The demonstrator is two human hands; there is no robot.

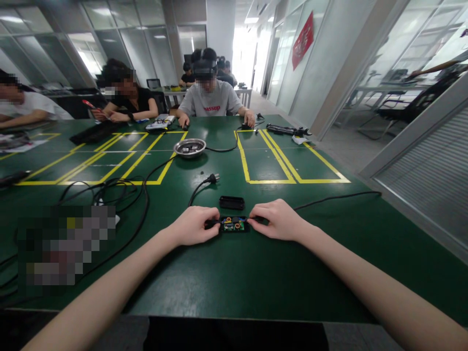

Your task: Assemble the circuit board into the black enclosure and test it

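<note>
A small open black case with a green circuit board in it lies on the table between my hands. Copper coils and coloured wires show on the board. My left hand is closed on the black cable at the case's left end, thumb and fingers pinching it. At the opposite end, my right hand pinches the other black cable, which runs off to the right. Just beyond the case lies a separate black cover, hollow side up. A power plug rests on its cord behind my left hand.
A metal bowl holding small metal parts stands farther back. Loose black cables loop across the left side, near a blurred-out object. Yellow tape marks the green table. A person sits opposite; others sit at left.
</note>
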